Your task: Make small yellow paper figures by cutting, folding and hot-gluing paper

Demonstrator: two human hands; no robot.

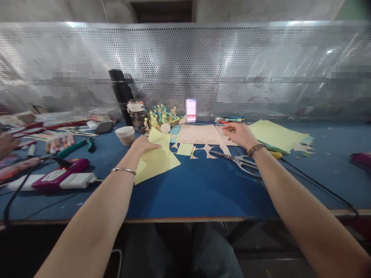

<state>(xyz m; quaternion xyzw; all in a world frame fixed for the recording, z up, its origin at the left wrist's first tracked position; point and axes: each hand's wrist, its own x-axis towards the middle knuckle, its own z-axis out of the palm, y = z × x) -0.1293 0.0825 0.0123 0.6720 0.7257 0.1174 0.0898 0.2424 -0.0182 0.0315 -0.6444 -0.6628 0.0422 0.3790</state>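
My left hand [146, 146] grips a yellow sheet of paper [162, 164], thumb on top; a folded or second yellow layer stands up beside it. Over the right end of a pale pink sheet [198, 133], my right hand [239, 133] has loosely bent fingers, apart, with nothing visible in them. Whether it touches the sheet I cannot tell. Scissors [243, 162] lie with parted blades just below that hand. Pink scraps with round cut-outs [207, 150] and a small yellow piece [184, 148] lie along the pink sheet's near edge.
A paper cup [125, 136], a drink bottle [137, 115] and a black cylinder [120, 92] stand behind my left hand. Yellow sheets [278, 133] lie at right. A purple power strip [62, 173] and pliers [74, 148] are at left, where another person's hand [8, 144] shows.
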